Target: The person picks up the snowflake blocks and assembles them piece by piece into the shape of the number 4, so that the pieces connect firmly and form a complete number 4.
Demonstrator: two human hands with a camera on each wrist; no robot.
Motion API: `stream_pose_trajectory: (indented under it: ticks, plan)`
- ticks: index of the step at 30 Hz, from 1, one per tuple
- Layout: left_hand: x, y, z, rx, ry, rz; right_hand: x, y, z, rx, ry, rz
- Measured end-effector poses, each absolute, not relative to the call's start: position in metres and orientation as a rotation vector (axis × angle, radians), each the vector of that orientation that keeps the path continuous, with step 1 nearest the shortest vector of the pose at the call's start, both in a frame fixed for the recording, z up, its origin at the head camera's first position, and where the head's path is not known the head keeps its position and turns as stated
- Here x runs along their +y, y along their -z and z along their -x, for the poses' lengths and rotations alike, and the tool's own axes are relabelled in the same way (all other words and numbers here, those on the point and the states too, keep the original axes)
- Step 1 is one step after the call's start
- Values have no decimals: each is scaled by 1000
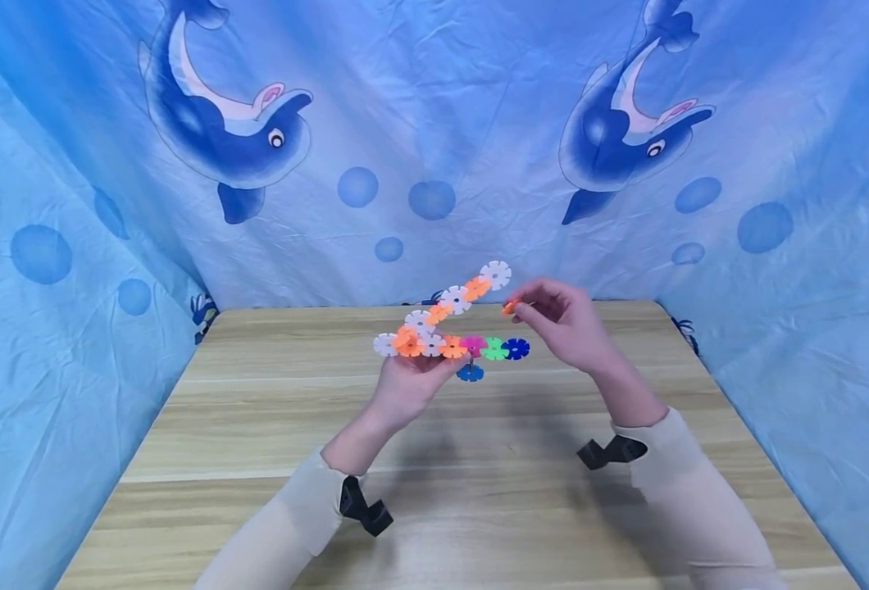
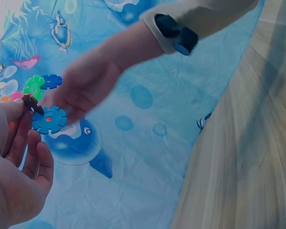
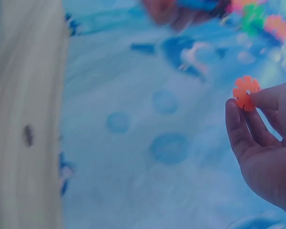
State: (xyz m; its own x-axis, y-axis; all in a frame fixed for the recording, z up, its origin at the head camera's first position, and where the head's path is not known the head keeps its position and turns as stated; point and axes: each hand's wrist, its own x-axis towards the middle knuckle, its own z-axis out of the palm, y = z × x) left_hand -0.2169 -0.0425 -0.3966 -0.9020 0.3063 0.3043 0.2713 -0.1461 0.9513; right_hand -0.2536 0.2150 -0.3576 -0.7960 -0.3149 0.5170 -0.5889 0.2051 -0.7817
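Note:
My left hand (image 1: 403, 392) grips a build of interlocking snowflake discs (image 1: 452, 347) from below, held above the table. One row runs sideways through white, orange, pink, green and dark blue discs. A second branch of white and orange discs slants up to a white disc (image 1: 496, 275) at its tip. Under the pink disc hangs a blue disc (image 2: 48, 125), joined by a brown disc (image 2: 30, 101) in the left wrist view. Just right of the build, my right hand (image 1: 566, 326) pinches a loose orange disc (image 3: 241, 90) between thumb and fingers, apart from the other discs.
A wood-grain table (image 1: 479, 524) lies beneath both hands. Behind it and at the sides hangs a blue curtain (image 1: 434, 106) printed with dolphins and bubbles. Black wrist cameras (image 1: 366, 506) sit on both sleeves.

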Motion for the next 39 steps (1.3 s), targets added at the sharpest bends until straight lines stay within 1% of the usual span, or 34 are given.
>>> stream_pose_trajectory:
  ticks: [4, 8, 18, 22, 28, 39]
  plan:
    - [-39, 398, 218, 1991, -2295, -745, 206, 340, 238, -2153, -1612, -1096]
    - [-37, 397, 217, 1973, -2304, -751, 199, 333, 229, -2173, -1538, -1214]
    - [-40, 393, 219, 1949, -2317, -844, 189, 327, 227, -2228, -1414, -1275]
    - [-43, 393, 220, 1961, -2295, -858, 186, 326, 227, -2220, -1290, -1290]
    - [-44, 393, 221, 1944, -2332, -849, 183, 327, 228, -2143, -1052, -1297]
    - [-47, 394, 220, 1971, -2348, -770, 179, 325, 231, -2105, -958, -1358]
